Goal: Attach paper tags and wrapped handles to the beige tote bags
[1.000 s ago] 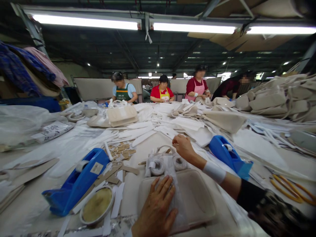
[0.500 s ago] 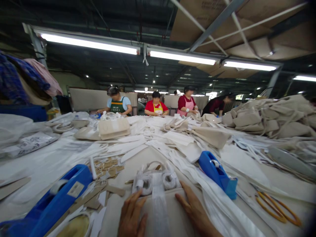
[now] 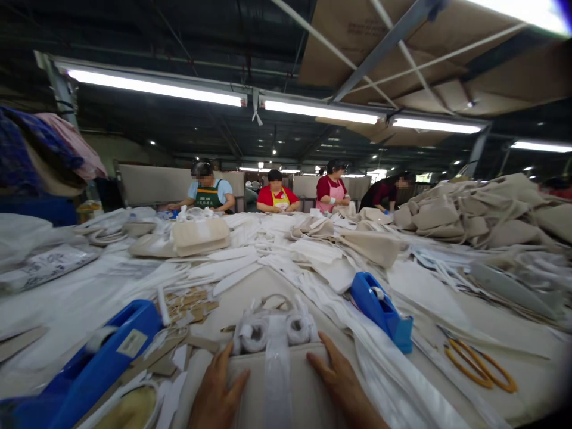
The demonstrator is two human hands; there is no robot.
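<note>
Fig.: left hand (image 3: pixel 217 387) and right hand (image 3: pixel 342 381) open on a canvas bag (image 3: pixel 250 387).
Both grips lie released and flat, grasping nothing; a white strap (image 3: pixel 277 381) runs lengthwise away from the person, about midway between them, toward two white rolls (image 3: pixel 254 335).

I'm in a factory workshop: aproned co-workers (image 3: pixel 277 199) sit along a long table (image 3: pixel 263 280) heaped with canvas bags (image 3: pixel 473 217), under tube lights (image 3: pixel 154 88).
</note>
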